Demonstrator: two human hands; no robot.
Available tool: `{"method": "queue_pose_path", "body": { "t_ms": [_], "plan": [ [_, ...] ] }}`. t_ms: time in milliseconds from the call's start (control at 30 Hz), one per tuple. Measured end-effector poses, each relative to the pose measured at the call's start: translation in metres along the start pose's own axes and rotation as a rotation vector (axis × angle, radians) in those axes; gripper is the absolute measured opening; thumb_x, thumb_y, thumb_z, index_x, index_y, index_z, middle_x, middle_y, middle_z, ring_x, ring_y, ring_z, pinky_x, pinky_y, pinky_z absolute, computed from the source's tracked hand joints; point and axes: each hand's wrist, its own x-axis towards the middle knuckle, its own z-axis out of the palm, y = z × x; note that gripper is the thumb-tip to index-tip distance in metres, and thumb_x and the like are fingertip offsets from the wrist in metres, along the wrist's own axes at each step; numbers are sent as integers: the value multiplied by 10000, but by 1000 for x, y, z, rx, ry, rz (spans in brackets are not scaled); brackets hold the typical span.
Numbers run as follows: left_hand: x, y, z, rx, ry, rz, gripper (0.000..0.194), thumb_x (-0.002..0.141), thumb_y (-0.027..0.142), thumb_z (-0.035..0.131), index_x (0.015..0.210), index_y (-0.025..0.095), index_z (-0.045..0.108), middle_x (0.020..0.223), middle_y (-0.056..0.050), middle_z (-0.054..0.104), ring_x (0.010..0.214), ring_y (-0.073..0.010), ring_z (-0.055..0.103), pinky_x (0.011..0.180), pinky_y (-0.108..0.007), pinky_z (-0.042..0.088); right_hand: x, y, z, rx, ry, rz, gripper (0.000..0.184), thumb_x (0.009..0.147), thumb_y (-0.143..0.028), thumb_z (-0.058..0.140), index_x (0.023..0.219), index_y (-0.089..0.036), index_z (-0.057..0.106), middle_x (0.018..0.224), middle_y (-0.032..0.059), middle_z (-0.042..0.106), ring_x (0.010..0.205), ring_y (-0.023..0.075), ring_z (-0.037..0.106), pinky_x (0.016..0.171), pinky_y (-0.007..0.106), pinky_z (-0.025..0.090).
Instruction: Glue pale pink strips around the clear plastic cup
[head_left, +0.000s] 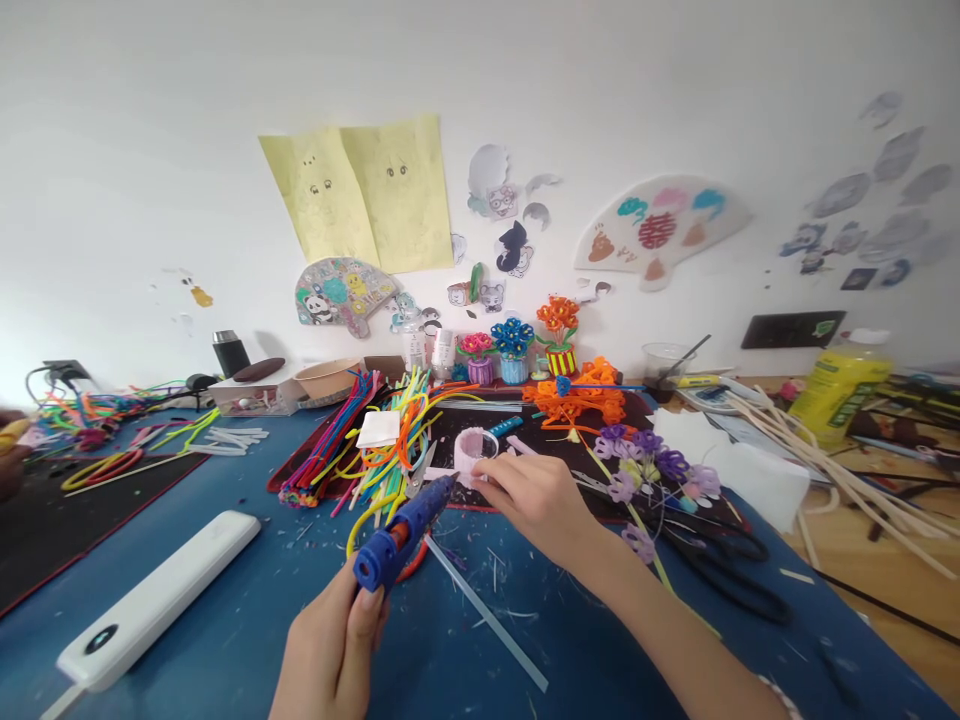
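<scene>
My left hand [334, 630] is wrapped round a blue hot glue gun [401, 540], its nozzle pointing away and to the right. The nozzle tip is at the near side of a small pale pink ring-shaped cup [471, 445]; whether they touch I cannot tell. With fingers and thumb closed, my right hand [536, 500] grips the cup at its lower right edge. Part of the cup is hidden behind those fingers. A pale pink strip [441, 474] juts out from the cup's left side. Below the hands lies a long translucent stick [487, 612].
Bundles of coloured pipe cleaners [337, 440] lie left of the cup. Purple pipe-cleaner flowers [637, 460] and black-handled scissors [720, 580] lie right. Potted flowers [514, 350] stand by the wall. A white elongated device [161, 600] lies left; another person's hand [11, 450] shows at the far left.
</scene>
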Motion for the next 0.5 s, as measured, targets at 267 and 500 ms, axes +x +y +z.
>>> {"method": "queue_pose_path", "body": {
  "t_ms": [267, 500],
  "plan": [
    [3, -20, -13, 96, -37, 141, 454, 961, 464, 321, 597, 236, 468, 487, 41, 564, 402, -113, 499, 404, -189, 378, 1, 1, -1, -1, -6, 21, 252, 1006, -222, 473, 826, -153, 635, 653, -3, 682, 537, 98, 595, 568, 234, 374],
    [3, -24, -19, 135, -7, 103, 447, 954, 494, 321, 614, 238, 459, 483, 43, 557, 405, -120, 501, 409, -195, 390, 1, 2, 0, -2, 8, 24, 244, 1002, -225, 481, 839, -146, 645, 640, -10, 663, 521, 89, 567, 556, 234, 364]
  ]
}}
